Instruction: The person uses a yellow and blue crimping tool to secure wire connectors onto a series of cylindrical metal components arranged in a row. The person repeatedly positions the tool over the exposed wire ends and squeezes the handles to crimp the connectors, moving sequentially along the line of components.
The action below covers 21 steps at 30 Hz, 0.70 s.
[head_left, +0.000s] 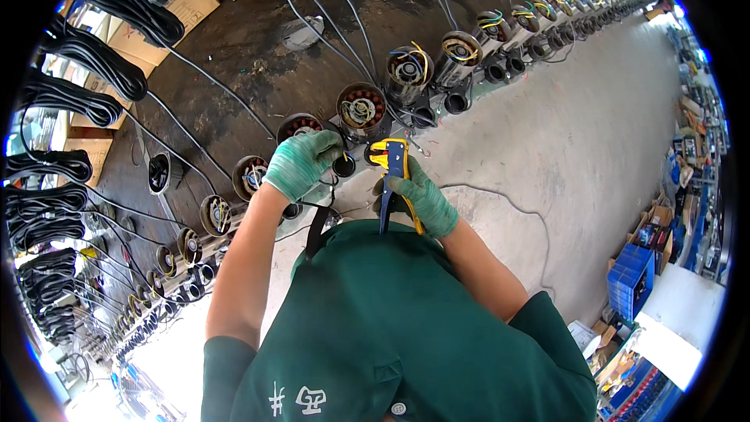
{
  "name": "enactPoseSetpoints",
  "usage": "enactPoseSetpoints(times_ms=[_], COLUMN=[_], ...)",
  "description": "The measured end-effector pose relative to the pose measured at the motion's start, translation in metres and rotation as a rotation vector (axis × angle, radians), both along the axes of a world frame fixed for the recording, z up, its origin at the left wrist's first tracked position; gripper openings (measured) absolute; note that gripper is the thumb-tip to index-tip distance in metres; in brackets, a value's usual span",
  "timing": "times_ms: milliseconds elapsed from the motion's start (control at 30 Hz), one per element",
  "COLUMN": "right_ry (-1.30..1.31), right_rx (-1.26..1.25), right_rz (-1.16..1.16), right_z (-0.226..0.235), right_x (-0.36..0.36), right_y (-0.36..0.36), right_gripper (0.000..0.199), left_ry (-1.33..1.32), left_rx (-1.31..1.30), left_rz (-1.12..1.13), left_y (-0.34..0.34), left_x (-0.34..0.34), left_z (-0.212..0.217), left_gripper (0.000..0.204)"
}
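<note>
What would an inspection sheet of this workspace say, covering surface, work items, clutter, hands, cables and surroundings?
Surface: dark worktop, stained and scuffed.
Work items: a long row of open-topped metal cylinders, several with wires visible inside; yellow-and-blue plier-like tool.
Clutter: crumpled grey scrap lying on the worktop.
Hands: both gloved; left hand at the cylinders, its grip unclear; right hand holding the plier-like tool.
Cables: black coiled cables at the left, several running across the worktop towards the cylinders; a thin cable curving over the floor.
Surroundings: cardboard boxes upper left; pale floor; blue crate at the right.
</note>
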State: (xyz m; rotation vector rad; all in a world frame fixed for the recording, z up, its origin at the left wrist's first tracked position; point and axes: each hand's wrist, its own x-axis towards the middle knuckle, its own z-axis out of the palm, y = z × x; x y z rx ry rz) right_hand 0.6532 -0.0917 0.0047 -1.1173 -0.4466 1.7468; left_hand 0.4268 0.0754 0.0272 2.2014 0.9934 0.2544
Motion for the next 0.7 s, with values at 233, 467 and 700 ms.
enactPoseSetpoints(times_ms=[233,467,700], right_ry=[0.040,0.142,0.198], right_rx=[0.051,0.119,0.123], right_rz=[-0.071,-0.077,-0.081], right_z=[0.007,0.011,0.004], right_x=[-0.014,-0.032,-0.042], right_y=[0.001,0.002,0.013], right_gripper=[0.067,0.065,0.060], left_ry=[-0.139,-0.209,-0.244], left_rx=[0.244,0.298,0.327], left_rz=[0.043,0.085,0.092], left_y=[-0.007,-0.011,-0.015], left_x=[0.000,0.001,0.003], left_z=[-0.016,-0.027,-0.028], left_gripper=[0.021,0.019,0.016])
